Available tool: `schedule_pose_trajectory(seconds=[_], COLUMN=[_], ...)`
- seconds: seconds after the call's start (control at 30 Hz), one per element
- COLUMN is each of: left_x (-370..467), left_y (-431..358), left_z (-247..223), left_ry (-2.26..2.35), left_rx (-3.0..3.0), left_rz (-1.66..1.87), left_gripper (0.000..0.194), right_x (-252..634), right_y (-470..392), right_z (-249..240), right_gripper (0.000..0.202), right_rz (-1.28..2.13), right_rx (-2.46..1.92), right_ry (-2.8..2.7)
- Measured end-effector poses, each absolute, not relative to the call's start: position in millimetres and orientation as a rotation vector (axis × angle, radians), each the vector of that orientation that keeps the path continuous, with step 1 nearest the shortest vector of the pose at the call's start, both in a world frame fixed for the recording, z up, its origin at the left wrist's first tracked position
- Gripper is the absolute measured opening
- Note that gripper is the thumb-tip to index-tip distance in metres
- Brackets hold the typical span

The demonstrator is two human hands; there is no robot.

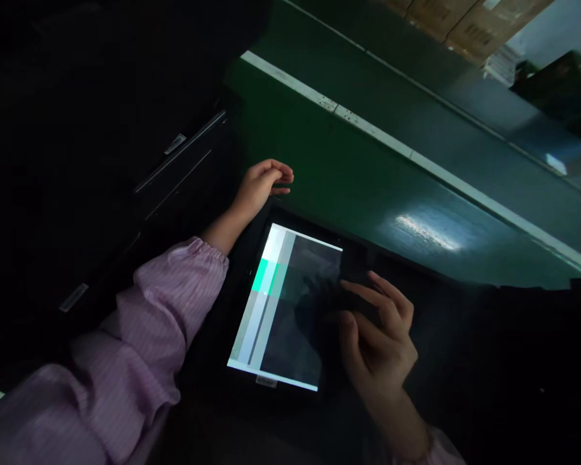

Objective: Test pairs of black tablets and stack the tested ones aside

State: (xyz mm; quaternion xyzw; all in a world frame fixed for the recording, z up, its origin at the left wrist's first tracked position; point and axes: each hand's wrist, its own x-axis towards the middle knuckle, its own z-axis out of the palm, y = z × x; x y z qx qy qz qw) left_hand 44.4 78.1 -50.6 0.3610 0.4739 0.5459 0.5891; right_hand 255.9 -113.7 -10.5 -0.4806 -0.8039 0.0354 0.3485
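Screen (pixel 295 310): It was lit up and sat at a slant between the two hands, inside a black frame (pixel 290 395). It had pale stripes on its left side, a bright green patch (pixel 265 276), and a big dark part on the right.
Left hand (pixel 266 179): It was up past the top left corner of the screen. The fingers were softly bent, with a little gap by the thumb. It was partly open and looked to have hold of nothing. I could not tell if it touched anything.
Right hand (pixel 385 336): It was by the right side of the screen. It was about half open, with the fingers bent and the tips pointing at the screen. It looked to have hold of nothing. The tips were dim, so I could not tell if they touched the glass.
Sleeve (pixel 159 310): It was pinky purple, puffy and wrinkled, on the left arm.
Sticker (pixel 266 381): It was small and pale, just below the screen.
Green surface (pixel 319 168): It spread out past the hands, with a white strip (pixel 382 139) across it.
Boxes (pixel 445 19): They were brown, far up at the top right.
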Motion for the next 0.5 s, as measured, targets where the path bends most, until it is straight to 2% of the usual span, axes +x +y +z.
schedule_pose_trajectory(seconds=[0.17, 0.27, 0.4, 0.5], left_x=[44, 45, 45, 45], left_y=[79, 79, 79, 80], left_z=[-54, -55, -55, -55], left_ry=[1.084, 1.069, 1.090, 1.097], left_rx=[0.867, 0.858, 0.844, 0.845], left_rz=[1.287, 1.292, 1.280, 1.283], left_gripper=[0.028, 0.029, 0.029, 0.028], right_x=[251, 237, 220, 220], right_y=[-115, -120, -120, -108], right_z=[-12, -17, -23, -24], right_gripper=[0.022, 0.005, 0.024, 0.029], right_rz=[0.082, 0.151, 0.254, 0.181], right_rx=[-1.217, -1.195, -1.131, -1.254], right_ry=[-2.103, -2.233, -2.377, -2.319])
